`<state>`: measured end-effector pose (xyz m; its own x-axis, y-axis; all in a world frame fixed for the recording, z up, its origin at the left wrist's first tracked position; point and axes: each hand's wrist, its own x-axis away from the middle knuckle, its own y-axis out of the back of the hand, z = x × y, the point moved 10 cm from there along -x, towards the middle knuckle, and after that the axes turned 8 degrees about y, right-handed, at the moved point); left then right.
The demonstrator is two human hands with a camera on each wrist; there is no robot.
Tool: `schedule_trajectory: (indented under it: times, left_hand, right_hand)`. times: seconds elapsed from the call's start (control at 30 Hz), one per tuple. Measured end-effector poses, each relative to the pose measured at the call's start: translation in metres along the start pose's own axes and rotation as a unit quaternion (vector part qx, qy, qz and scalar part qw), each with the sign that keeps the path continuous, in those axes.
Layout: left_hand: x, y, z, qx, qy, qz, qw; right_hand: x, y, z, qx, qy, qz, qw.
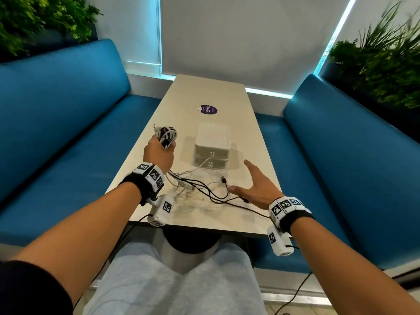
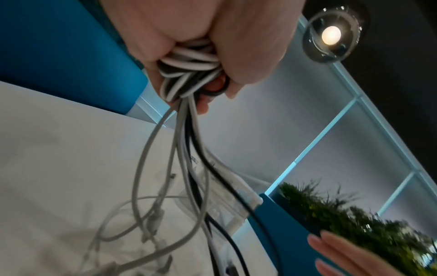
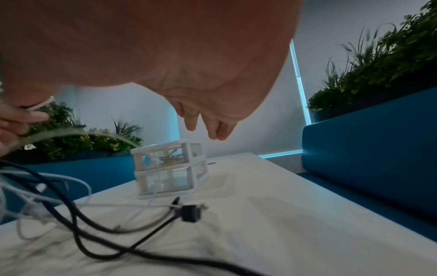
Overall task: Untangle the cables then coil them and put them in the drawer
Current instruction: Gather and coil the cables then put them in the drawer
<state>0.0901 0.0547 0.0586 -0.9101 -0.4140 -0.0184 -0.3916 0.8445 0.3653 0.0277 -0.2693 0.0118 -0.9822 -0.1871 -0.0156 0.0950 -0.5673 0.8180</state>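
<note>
Purple sticker (image 1: 207,109) unreadable, left hand (image 1: 158,153) gripping cables (image 1: 167,135), right hand (image 1: 255,188) spread.

Cool, dim light; cyan strips (image 1: 336,37) glow by the blinds, a ceiling lamp (image 2: 331,35) glares, wrist views blur, edges bend.

Black and white cables (image 1: 167,136), blue benches (image 1: 56,123)

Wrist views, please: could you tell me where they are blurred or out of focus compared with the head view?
Left wrist view: the left hand is a soft blur, and the cables streak. Right wrist view: the right hand is out of focus, and the drawer unit is smeared. Head view: mostly sharp, edges bowed by the wide lens.
</note>
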Motion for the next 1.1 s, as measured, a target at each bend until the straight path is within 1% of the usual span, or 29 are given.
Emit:
schedule_trajectory:
  times: [0.1,0.17,0.23,0.27,0.33,0.4,0.43,0.47,0.57,0.63,0.77,0.83,0.9,0.93,1.03,1.1]
  left_hand:
    - [0.014,-0.025,-0.007,-0.012,-0.027,0.062,0.998]
    - [0.025,-0.041,-0.014,0.008,-0.045,0.101,0.994]
    - [0.035,-0.05,-0.024,0.023,-0.069,0.12,0.99]
    - [0.039,-0.052,-0.029,0.034,-0.074,0.121,0.989]
    - [0.039,-0.049,-0.031,0.07,-0.064,0.11,0.989]
    - [0.036,-0.042,-0.031,0.103,-0.048,0.089,0.99]
    - [0.033,-0.039,-0.03,0.119,-0.042,0.082,0.989]
    - [0.031,-0.036,-0.028,0.13,-0.032,0.084,0.987]
    - [0.025,-0.032,-0.024,0.149,-0.003,0.105,0.983]
    - [0.024,-0.032,-0.023,0.142,0.008,0.114,0.983]
    - [0.027,-0.027,-0.027,0.107,-0.011,0.114,0.988]
    - [0.023,-0.026,-0.025,0.078,-0.015,0.105,0.991]
    - [0.019,-0.026,-0.02,0.027,-0.017,0.106,0.994]
    - [0.018,-0.028,-0.019,-0.02,-0.032,0.108,0.993]
    - [0.027,-0.042,-0.021,-0.163,-0.1,0.13,0.973]
    - [0.034,-0.052,-0.017,-0.197,-0.115,0.167,0.959]
  right_hand:
    - [-0.007,-0.012,0.042,0.015,0.061,0.014,0.998]
    - [-0.015,-0.021,0.077,0.037,0.121,0.0,0.992]
    - [-0.023,-0.036,0.112,0.055,0.177,-0.003,0.983]
    - [-0.027,-0.045,0.126,0.05,0.194,0.003,0.98]
    - [-0.036,-0.061,0.142,0.0,0.187,0.021,0.982]
    - [-0.044,-0.066,0.143,-0.056,0.155,0.015,0.986]
    - [-0.047,-0.067,0.141,-0.066,0.146,0.012,0.987]
    - [-0.048,-0.069,0.14,-0.061,0.144,0.017,0.987]
    - [-0.047,-0.076,0.135,-0.051,0.143,0.067,0.986]
    - [-0.047,-0.076,0.125,-0.044,0.135,0.073,0.987]
    - [-0.048,-0.083,0.108,0.008,0.13,0.111,0.985]
    - [-0.046,-0.079,0.101,0.005,0.127,0.099,0.987]
    - [-0.043,-0.073,0.098,0.0,0.126,0.089,0.988]
    - [-0.042,-0.074,0.097,0.012,0.128,0.099,0.987]
    - [-0.037,-0.081,0.094,0.061,0.142,0.134,0.979]
    - [-0.035,-0.084,0.09,0.071,0.146,0.156,0.974]
